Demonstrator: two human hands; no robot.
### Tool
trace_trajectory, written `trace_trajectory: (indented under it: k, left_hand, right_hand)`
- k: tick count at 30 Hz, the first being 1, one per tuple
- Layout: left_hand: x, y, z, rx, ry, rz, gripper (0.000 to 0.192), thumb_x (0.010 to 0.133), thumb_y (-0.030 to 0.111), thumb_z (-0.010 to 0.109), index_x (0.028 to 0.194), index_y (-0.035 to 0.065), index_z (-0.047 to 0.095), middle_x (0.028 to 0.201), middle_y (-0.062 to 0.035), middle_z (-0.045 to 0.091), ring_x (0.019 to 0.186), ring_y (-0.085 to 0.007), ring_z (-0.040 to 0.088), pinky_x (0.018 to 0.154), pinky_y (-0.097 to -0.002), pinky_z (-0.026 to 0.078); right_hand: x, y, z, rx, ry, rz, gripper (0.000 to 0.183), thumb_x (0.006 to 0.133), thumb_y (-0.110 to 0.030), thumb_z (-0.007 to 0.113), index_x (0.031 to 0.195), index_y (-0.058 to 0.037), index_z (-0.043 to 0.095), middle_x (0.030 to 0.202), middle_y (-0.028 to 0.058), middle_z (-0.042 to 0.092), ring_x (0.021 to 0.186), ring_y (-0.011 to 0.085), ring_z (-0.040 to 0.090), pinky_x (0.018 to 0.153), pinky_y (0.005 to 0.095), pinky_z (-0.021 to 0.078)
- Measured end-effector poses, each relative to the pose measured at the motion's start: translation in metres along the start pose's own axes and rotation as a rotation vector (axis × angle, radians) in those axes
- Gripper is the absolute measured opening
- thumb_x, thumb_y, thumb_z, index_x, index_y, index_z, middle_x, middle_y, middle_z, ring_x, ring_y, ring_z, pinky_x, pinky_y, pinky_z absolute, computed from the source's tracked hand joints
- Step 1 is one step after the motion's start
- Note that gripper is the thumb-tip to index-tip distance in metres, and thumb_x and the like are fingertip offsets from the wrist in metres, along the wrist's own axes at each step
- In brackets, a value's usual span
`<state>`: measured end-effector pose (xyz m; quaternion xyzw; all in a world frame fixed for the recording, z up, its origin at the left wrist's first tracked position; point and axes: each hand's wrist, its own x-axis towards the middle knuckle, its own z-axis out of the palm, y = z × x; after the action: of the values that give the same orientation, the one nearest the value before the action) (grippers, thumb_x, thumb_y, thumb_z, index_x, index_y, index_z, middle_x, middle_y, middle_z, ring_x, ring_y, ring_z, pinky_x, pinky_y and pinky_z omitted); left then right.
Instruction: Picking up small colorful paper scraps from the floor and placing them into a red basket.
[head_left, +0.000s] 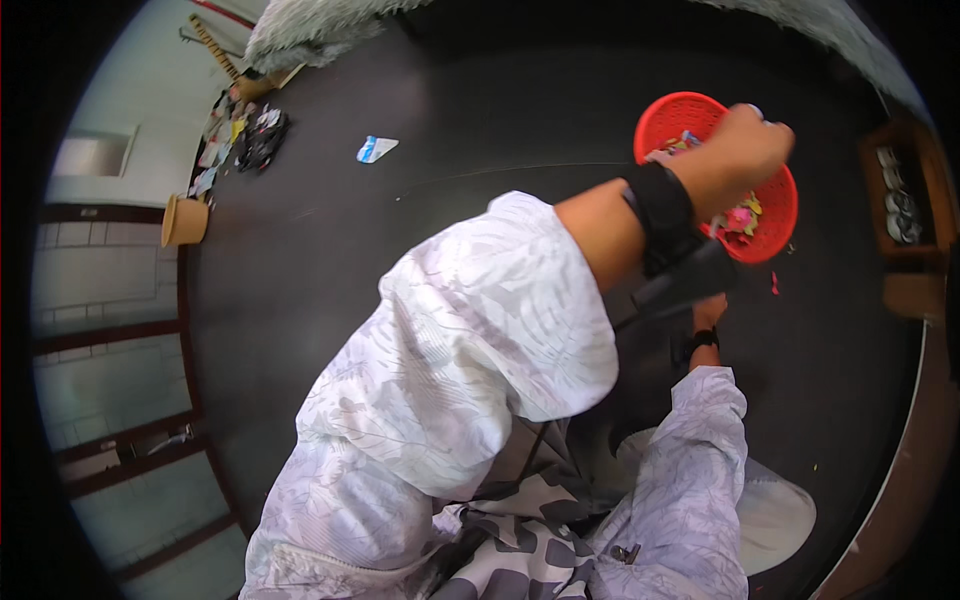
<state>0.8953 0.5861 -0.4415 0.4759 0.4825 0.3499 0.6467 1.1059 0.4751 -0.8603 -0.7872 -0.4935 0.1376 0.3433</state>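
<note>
My left hand (754, 146) is over a red perforated plastic basket (776, 217), its fingers curled. A small white bit shows at the fingers; whether they grip it, I cannot tell. The forearm hides the basket's middle. Inside the basket lie colourful scraps (739, 219). A black strap with a device (660, 210) is round my left wrist. Below the basket, my right hand (710, 307) is low over the dark floor, partly hidden behind a blurred dark object (686, 279); its grip cannot be made out. That wrist wears a black band too.
A blue-and-white packet (376, 148) lies on the dark floor (337, 225). A pink scrap (775, 283) is just below the basket. At the upper left are a black bag (262, 140), a tan bin (185, 220) and a guitar (251, 85). A wooden shelf unit (874, 187) stands right.
</note>
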Motion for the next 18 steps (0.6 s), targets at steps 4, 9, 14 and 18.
trace_trajectory:
  k: [4, 9, 14, 18]
  left_hand:
    - [-0.002, -0.004, -0.007, -0.072, 0.027, 0.036, 0.019, 0.083, 0.017, 0.052, 0.08, -0.0003, 0.058, 0.069, -0.0033, 0.054, 0.059, -0.0135, 0.05, 0.054, -0.0288, 0.041]
    - [0.015, -0.023, -0.024, -0.152, -0.071, 0.029, 0.017, 0.085, 0.013, 0.049, 0.075, 0.0012, 0.056, 0.067, 0.0002, 0.052, 0.057, -0.007, 0.047, 0.052, -0.0208, 0.039]
    - [0.014, -0.021, -0.011, -0.258, -0.073, -0.032, 0.015, 0.085, 0.012, 0.047, 0.072, 0.0043, 0.049, 0.065, 0.0004, 0.049, 0.054, -0.0088, 0.044, 0.049, -0.0223, 0.039]
    - [0.019, -0.021, -0.004, -0.199, -0.11, -0.042, 0.014, 0.085, 0.013, 0.047, 0.074, 0.004, 0.049, 0.065, 0.0001, 0.049, 0.054, -0.0093, 0.042, 0.05, -0.0235, 0.039]
  right_hand:
    - [0.066, -0.055, -0.063, 0.552, 0.175, 0.078, 0.021, 0.082, -0.023, 0.067, 0.091, -0.0047, 0.063, 0.078, 0.0027, 0.064, 0.069, 0.0083, 0.058, 0.061, 0.0229, 0.0456]
    - [0.08, -0.228, -0.162, 0.93, 0.333, -0.233, 0.013, 0.085, -0.01, 0.063, 0.096, -0.0035, 0.064, 0.088, 0.0018, 0.064, 0.078, 0.0062, 0.058, 0.067, 0.0193, 0.0463]
    - [0.066, -0.266, -0.204, 0.315, 0.031, -0.701, 0.017, 0.087, -0.011, 0.06, 0.099, -0.0027, 0.067, 0.096, 0.005, 0.067, 0.086, 0.0071, 0.06, 0.075, 0.0199, 0.0469]
    - [0.072, -0.224, -0.215, 0.619, 0.174, -0.253, 0.018, 0.086, -0.011, 0.06, 0.1, -0.0015, 0.066, 0.091, 0.0054, 0.066, 0.075, 0.0073, 0.059, 0.069, 0.0207, 0.0481]
